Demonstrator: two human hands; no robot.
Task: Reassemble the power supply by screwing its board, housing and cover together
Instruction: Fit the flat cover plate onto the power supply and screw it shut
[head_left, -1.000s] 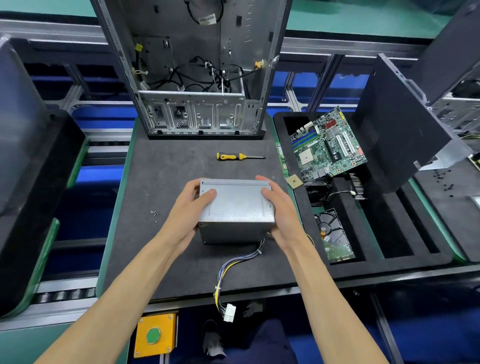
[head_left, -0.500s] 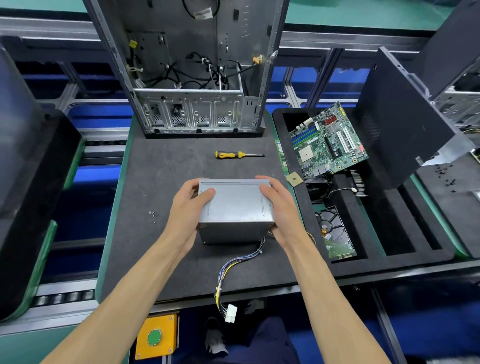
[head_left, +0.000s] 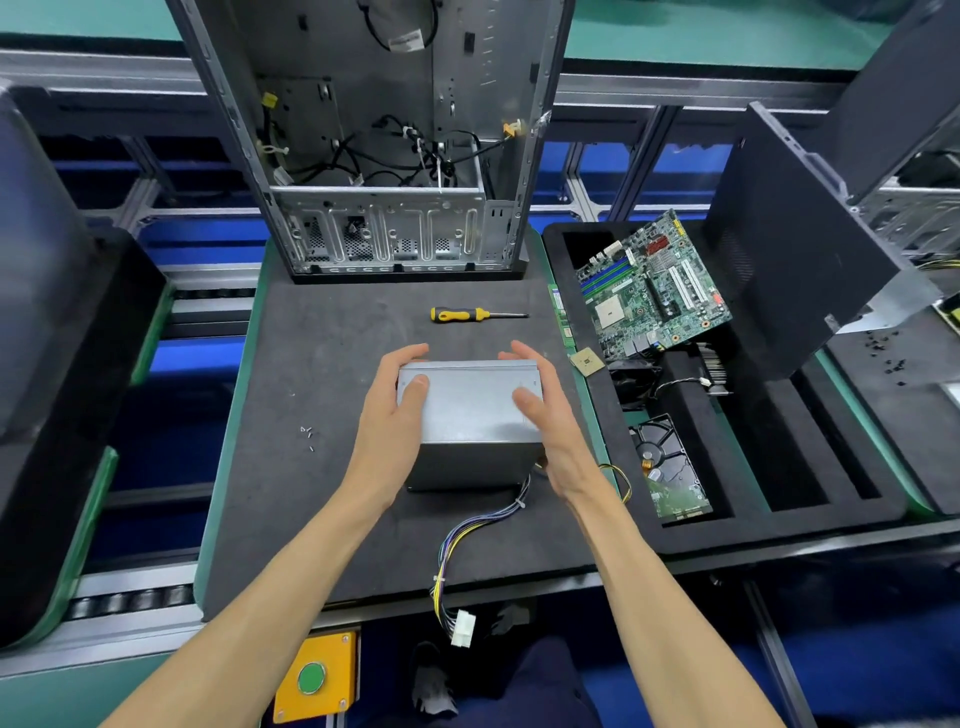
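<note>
Right hand (head_left: 545, 415) loosened off power supply (head_left: 470, 410), left hand (head_left: 395, 410) still gripping

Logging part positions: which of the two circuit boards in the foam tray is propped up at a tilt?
The large green motherboard at the tray's far end; the hard drive's board lies flat, nearer the person.

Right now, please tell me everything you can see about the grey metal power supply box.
The grey metal power supply box is a closed rectangular sheet-metal case standing on the dark foam mat. A bundle of coloured wires leaves its near lower corner and ends in a white plug over the mat's edge. The left hand holds its left side; the right hand rests at its right side.
</note>
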